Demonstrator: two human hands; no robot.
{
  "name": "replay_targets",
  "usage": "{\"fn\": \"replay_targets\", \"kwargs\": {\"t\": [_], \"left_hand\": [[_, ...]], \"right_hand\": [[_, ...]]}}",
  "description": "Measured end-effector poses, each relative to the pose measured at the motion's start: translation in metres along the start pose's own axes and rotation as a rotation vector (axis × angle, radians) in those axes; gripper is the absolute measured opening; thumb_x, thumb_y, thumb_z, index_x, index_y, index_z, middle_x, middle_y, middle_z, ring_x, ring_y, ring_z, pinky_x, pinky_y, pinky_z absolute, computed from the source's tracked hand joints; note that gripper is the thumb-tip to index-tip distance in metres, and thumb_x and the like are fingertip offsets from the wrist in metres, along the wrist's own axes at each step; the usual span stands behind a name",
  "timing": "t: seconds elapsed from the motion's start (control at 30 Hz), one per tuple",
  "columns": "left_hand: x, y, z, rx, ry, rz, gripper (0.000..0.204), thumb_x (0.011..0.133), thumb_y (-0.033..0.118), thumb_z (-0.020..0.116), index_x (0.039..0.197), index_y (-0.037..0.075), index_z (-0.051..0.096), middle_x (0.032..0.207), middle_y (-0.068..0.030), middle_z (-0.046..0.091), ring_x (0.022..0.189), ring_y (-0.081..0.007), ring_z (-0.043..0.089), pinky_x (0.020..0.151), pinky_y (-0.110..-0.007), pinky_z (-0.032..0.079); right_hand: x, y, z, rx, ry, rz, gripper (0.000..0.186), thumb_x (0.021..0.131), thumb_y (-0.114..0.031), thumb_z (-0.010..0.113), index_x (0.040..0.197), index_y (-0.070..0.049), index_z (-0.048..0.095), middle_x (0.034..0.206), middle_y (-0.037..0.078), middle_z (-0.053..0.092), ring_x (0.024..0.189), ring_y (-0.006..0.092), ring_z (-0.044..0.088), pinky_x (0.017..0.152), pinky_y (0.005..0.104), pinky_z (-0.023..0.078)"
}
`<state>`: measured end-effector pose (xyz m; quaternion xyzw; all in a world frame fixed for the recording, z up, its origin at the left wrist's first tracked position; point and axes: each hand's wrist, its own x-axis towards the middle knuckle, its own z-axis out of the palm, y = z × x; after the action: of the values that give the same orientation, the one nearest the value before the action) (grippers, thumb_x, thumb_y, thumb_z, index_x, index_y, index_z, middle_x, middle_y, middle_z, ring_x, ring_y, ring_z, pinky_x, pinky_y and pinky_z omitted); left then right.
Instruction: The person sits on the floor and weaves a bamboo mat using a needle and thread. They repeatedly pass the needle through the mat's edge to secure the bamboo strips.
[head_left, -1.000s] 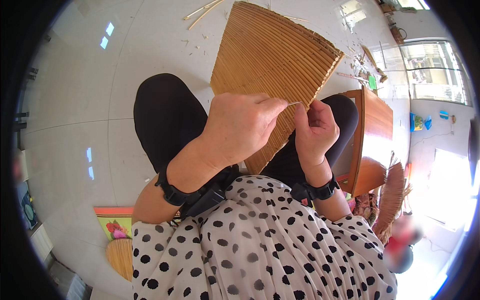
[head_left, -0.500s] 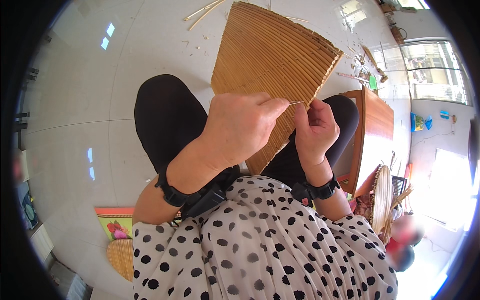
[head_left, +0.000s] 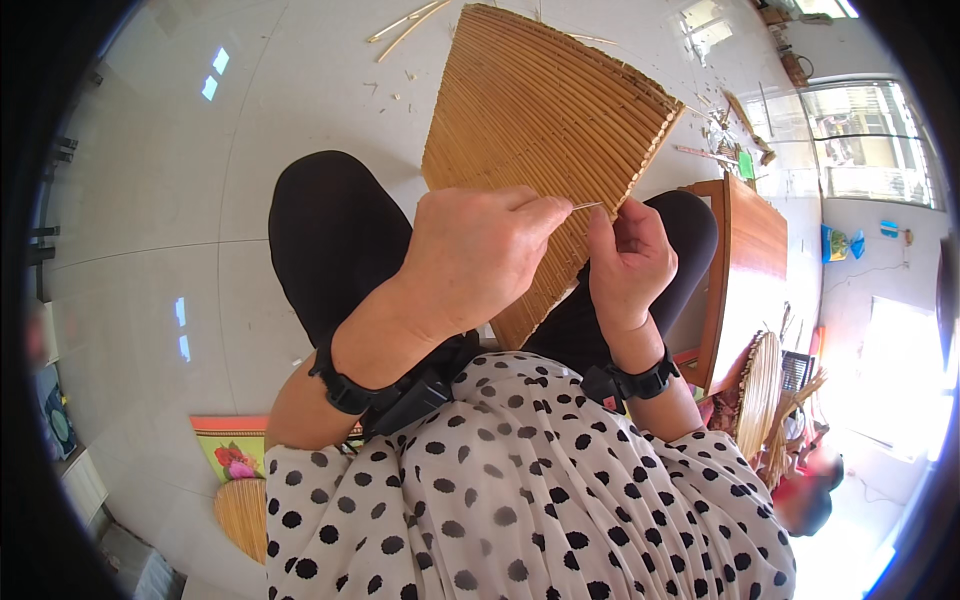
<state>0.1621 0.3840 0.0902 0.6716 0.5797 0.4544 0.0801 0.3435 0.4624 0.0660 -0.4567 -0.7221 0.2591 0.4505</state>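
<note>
A panel of tan plant stalks (head_left: 540, 110) laid side by side slants up from between my knees. My left hand (head_left: 480, 250) is closed over its lower part, thumb and forefinger pinching a thin needle (head_left: 588, 206). The needle points right, its far end at the tips of my right hand's fingers. My right hand (head_left: 632, 262) is closed on the panel's right edge, the thumb in front and the other fingers curled by the rim. Any thread on the needle is too fine to make out.
To the right stands a brown wooden table (head_left: 745, 270), with a round stalk mat (head_left: 760, 390) leaning nearby. Another stalk mat (head_left: 240, 515) lies at lower left. Loose stalks (head_left: 410, 25) and scraps are scattered on the tiled floor (head_left: 160, 180). A person in red (head_left: 805, 495) is at lower right.
My left hand has shifted very slightly left with the needle, while my right hand keeps its place. The person at lower right has moved a little.
</note>
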Motion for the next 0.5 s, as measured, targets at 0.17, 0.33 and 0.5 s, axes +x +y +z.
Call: {"fn": "replay_targets", "kwargs": {"t": [0.17, 0.33, 0.5], "left_hand": [[0.000, 0.000, 0.003, -0.033, 0.064, 0.019, 0.023, 0.081, 0.002, 0.074, 0.103, 0.009, 0.075, 0.073, -0.0047, 0.067, 0.057, -0.0229, 0.063, 0.050, -0.032, 0.049], [0.000, 0.001, 0.002, -0.023, 0.054, 0.020, 0.023, 0.080, 0.002, 0.074, 0.102, 0.009, 0.075, 0.073, -0.0046, 0.067, 0.058, -0.0232, 0.064, 0.050, -0.032, 0.049], [0.002, 0.005, -0.010, 0.068, -0.014, 0.033, 0.024, 0.079, 0.001, 0.074, 0.102, 0.008, 0.074, 0.072, -0.0050, 0.066, 0.057, -0.0233, 0.064, 0.050, -0.033, 0.049]], "right_hand": [[0.000, -0.002, 0.000, -0.007, 0.001, -0.008, 0.024, 0.084, -0.009, 0.082, 0.101, 0.002, 0.070, 0.084, 0.007, 0.076, 0.075, 0.0107, 0.074, 0.067, 0.0226, 0.058], [0.000, -0.002, 0.000, -0.020, 0.000, -0.021, 0.024, 0.083, -0.008, 0.082, 0.101, 0.002, 0.070, 0.085, 0.008, 0.076, 0.075, 0.0109, 0.074, 0.067, 0.0228, 0.058], [-0.005, -0.012, 0.005, -0.062, 0.005, -0.072, 0.024, 0.083, -0.006, 0.081, 0.103, 0.003, 0.070, 0.086, 0.008, 0.077, 0.074, 0.0125, 0.075, 0.067, 0.0230, 0.058]]}}
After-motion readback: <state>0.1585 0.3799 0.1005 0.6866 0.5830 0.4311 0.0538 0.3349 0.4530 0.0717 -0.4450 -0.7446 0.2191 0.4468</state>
